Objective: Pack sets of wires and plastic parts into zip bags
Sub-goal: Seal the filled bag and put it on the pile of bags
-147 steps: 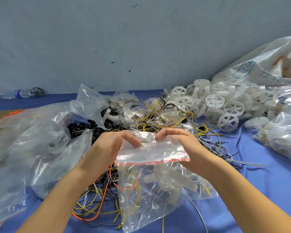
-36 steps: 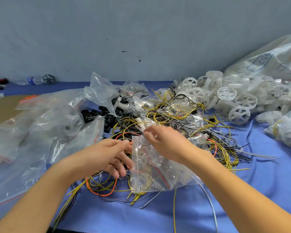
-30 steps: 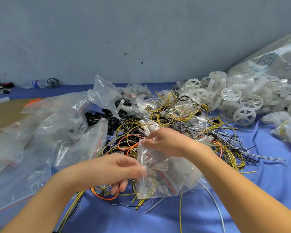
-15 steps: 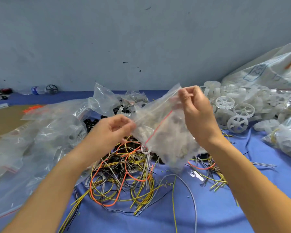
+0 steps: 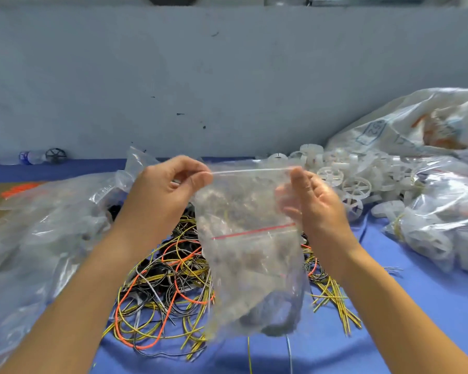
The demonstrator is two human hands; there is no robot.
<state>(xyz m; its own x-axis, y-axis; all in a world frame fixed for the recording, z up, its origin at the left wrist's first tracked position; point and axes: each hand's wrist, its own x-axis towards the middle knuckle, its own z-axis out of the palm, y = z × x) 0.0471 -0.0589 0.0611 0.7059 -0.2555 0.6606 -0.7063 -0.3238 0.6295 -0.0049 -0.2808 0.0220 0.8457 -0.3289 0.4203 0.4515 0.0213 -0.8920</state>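
From the head camera, both hands are raised over the work surface with a clear zip bag [image 5: 251, 238] stretched between them. The left hand [image 5: 162, 193] pinches the bag's top left corner between thumb and forefinger, its other fingers curled in. The right hand [image 5: 312, 203] grips the top right corner, thumb at the upper edge and fingers behind the plastic, showing dimly through it. The bag hangs straight down from the two grips, its top edge taut between them and its body below and between the wrists, clear of the table. A red line crosses it about midway; the contents are too blurred to name, though a darker mass sits at the bottom. Under the bag lies a tangle of yellow, black and orange wires [image 5: 168, 287] on the blue cloth [image 5: 416, 306]. White plastic wheels [image 5: 346, 182] are heaped behind the right hand, and filled clear bags [image 5: 443, 211] lie to the right of it.
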